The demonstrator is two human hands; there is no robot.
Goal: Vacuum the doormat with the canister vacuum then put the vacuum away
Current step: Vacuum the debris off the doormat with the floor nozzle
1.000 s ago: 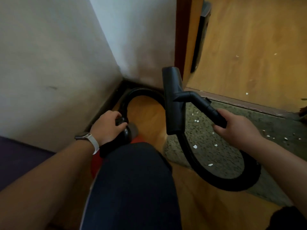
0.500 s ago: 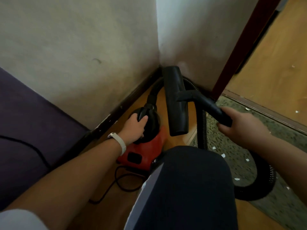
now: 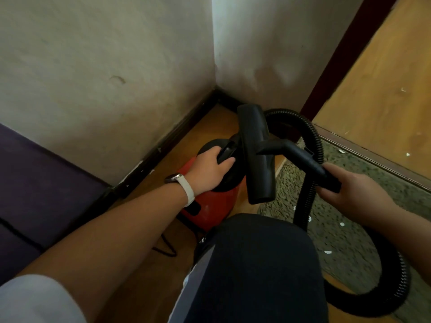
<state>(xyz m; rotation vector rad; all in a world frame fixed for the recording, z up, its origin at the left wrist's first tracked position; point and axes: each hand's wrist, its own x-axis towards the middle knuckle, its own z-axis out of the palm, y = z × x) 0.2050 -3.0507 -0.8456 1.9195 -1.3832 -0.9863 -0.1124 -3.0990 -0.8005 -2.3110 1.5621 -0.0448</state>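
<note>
In the wall corner: the red canister vacuum with a black domed top [image 3: 211, 207] stands on the wooden floor, its lower body hidden behind a dark-trousered knee [image 3: 256, 264].
Hard to make out: a thin black cord [image 3: 164, 247] whose ends are out of sight.
Doormat: the speckled green-grey doormat [image 3: 354, 231] lies right of the vacuum, with white paper scraps [image 3: 328, 252] on it and the black ribbed hose [image 3: 310, 183] looping over it.
Left hand: the left hand [image 3: 210, 170] curls round the black handle [image 3: 227, 152] on the vacuum's top.
Right hand: the right hand [image 3: 349, 192] grips the black plastic tube [image 3: 303, 157], holding the long black floor nozzle [image 3: 256, 155] aloft.
</note>
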